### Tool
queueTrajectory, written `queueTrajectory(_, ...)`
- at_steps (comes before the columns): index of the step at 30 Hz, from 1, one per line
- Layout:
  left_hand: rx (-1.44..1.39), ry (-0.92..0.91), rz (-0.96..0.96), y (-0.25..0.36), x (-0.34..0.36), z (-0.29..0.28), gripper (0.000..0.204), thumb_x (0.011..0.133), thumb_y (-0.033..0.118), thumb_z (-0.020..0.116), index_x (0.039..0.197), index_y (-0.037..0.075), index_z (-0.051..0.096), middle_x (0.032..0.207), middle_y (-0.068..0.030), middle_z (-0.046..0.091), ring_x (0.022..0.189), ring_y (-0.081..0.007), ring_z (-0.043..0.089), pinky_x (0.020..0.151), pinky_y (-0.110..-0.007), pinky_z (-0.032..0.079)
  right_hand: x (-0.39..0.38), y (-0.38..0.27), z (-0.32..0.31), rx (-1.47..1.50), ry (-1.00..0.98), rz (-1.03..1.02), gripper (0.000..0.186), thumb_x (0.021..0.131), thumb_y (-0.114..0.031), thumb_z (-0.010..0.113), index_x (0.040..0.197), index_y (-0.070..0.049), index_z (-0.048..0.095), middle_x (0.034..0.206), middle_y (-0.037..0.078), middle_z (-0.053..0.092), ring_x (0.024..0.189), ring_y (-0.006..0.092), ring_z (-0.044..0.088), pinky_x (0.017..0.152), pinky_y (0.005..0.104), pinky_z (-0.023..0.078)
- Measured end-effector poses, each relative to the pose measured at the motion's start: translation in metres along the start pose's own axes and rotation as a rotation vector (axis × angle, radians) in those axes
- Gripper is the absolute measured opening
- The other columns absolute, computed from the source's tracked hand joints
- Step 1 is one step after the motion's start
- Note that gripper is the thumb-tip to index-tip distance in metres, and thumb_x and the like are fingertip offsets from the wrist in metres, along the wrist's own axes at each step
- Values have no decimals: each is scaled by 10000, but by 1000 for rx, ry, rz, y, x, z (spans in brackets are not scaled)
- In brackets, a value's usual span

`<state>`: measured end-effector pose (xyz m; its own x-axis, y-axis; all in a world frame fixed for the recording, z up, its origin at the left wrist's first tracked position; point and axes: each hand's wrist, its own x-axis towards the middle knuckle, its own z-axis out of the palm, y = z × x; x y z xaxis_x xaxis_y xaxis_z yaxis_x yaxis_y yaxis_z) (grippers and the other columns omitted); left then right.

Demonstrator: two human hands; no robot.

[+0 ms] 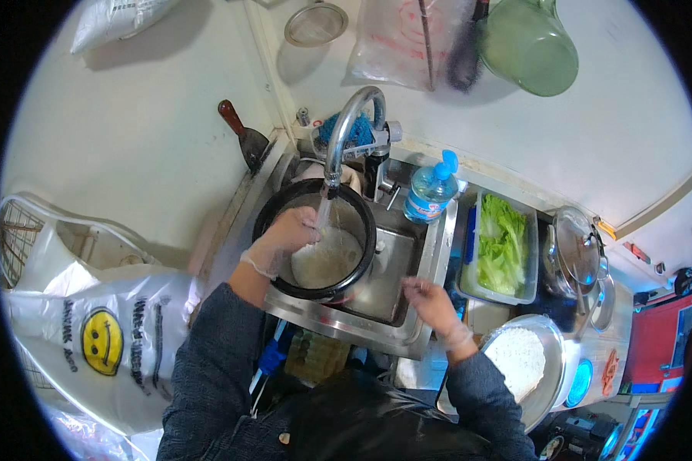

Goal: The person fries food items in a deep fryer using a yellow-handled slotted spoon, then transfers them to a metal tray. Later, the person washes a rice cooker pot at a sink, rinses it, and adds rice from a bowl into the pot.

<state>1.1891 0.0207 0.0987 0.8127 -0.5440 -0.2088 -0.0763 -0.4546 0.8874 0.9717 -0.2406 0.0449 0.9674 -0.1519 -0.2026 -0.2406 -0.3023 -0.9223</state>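
A black round pot [367, 265] stands in the left part of the steel sink [427, 296], with cloudy, pale water and whitish contents in its lower part. Water runs from the curved tap [334, 157] into it. My left hand [292, 230], in a thin clear glove, is over the pot beside the stream; its fingers are curled together, and whatever they may hold is hidden. My right hand [434, 307], gloved as well, hovers over the sink's right front edge, its fingers loosely closed with nothing visible in them.
A blue soap bottle [430, 196] stands behind the sink at right. Farther right are a tub of lettuce [506, 242], a lidded pot [577, 242] and a metal bowl of white stuff [546, 403]. A white plastic bag [154, 323] bulges at left. A scraper [250, 142] leans on the wall.
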Motion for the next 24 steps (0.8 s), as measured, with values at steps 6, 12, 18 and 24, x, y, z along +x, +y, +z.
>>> queueTrajectory(6,647,296,174,16,-44,2,288,729,143,695,966,-3,623,1087,-144,614,1015,-310,594,821,-389,486,170,29,25,519,108,393,338,903,-188,519,1212,-55,561,1085,64,629,955,195,595,799,338,483)
queueTrajectory(12,373,199,134,52,-83,-19,293,767,122,687,1038,23,635,1070,-134,608,963,-283,612,800,-350,496,239,28,32,834,2,480,163,843,-219,536,934,-97,596,900,95,621,851,234,601,736,350,498)
queueTrajectory(18,421,182,226,70,-83,-20,286,750,122,696,1014,27,637,980,-153,621,881,-302,625,779,-362,497,224,1,16,378,17,126,147,836,-204,565,876,-74,620,728,56,608,727,211,607,697,333,498)
queueTrajectory(24,1113,271,444,83,-76,2,262,717,129,671,965,56,626,956,-158,618,916,-331,608,749,-425,485,63,-8,41,-137,277,-90,248,831,-161,597,1048,-43,612,1013,171,635,961,318,617,883,362,472)
